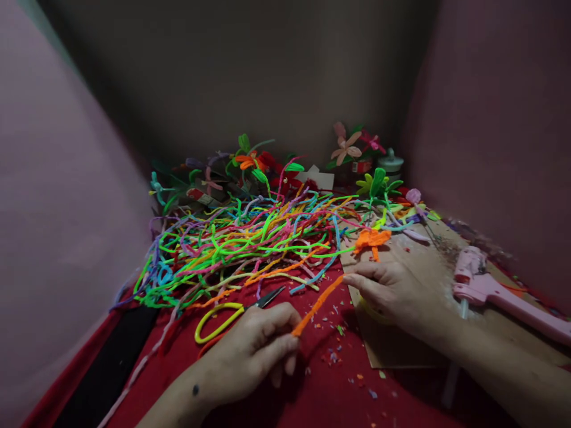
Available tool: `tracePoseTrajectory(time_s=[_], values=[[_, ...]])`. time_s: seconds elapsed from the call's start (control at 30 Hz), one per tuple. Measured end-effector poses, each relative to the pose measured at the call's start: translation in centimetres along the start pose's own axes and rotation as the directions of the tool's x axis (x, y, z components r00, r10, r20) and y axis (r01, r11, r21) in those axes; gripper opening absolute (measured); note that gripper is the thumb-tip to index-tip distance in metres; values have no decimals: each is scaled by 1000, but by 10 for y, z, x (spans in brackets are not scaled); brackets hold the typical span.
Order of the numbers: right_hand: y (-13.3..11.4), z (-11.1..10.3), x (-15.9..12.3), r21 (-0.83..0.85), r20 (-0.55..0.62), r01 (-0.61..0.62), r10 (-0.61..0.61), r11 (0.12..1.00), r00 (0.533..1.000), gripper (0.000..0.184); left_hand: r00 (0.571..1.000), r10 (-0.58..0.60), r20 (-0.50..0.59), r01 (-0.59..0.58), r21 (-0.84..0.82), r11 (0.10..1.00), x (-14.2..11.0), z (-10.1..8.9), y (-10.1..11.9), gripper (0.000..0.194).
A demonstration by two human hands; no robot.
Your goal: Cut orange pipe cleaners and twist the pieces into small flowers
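An orange pipe cleaner [319, 305] is stretched slantwise between my two hands, above the red cloth. My left hand [256, 348] pinches its lower end, and my right hand [386, 288] pinches the upper end over the edge of a cardboard sheet [404, 353]. Scissors with yellow handles [218, 321] lie just behind my left hand, partly covered by it. A bundled orange pipe-cleaner piece [372, 239] rests on the cardboard beyond my right hand.
A large tangle of coloured pipe cleaners [250, 238] spreads behind my hands. A pink glue gun [504, 294] lies at the right. Pipe-cleaner flowers [345, 145] stand along the back wall. Small fuzz scraps [333, 356] dot the red cloth [325, 395].
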State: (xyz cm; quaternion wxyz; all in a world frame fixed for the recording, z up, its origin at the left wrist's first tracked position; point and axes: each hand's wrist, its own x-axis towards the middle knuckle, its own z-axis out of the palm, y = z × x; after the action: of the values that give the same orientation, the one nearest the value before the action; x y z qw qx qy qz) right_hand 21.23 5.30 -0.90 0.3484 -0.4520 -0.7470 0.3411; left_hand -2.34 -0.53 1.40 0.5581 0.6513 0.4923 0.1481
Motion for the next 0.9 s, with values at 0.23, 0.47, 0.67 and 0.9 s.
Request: tracePoseTrajectory(time_s=[0.23, 0.47, 0.67, 0.9], values=[[4, -1, 4, 657, 198, -339, 280, 673, 940, 33, 979, -89, -183, 43, -240, 970, 12, 1, -6, 24], [-1, 18, -2, 806, 400, -458, 225, 374, 888, 28, 978, -73, -196, 33, -201, 979, 18, 13, -7, 23], [-2, 28, -8, 767, 405, -457, 212, 451, 889, 34, 986, -68, -149, 52, -107, 993, 20, 21, -7, 23], [-2, 28, -10, 767, 398, -414, 143, 490, 906, 19, 987, -98, -125, 84, -109, 990, 21, 23, -9, 23]])
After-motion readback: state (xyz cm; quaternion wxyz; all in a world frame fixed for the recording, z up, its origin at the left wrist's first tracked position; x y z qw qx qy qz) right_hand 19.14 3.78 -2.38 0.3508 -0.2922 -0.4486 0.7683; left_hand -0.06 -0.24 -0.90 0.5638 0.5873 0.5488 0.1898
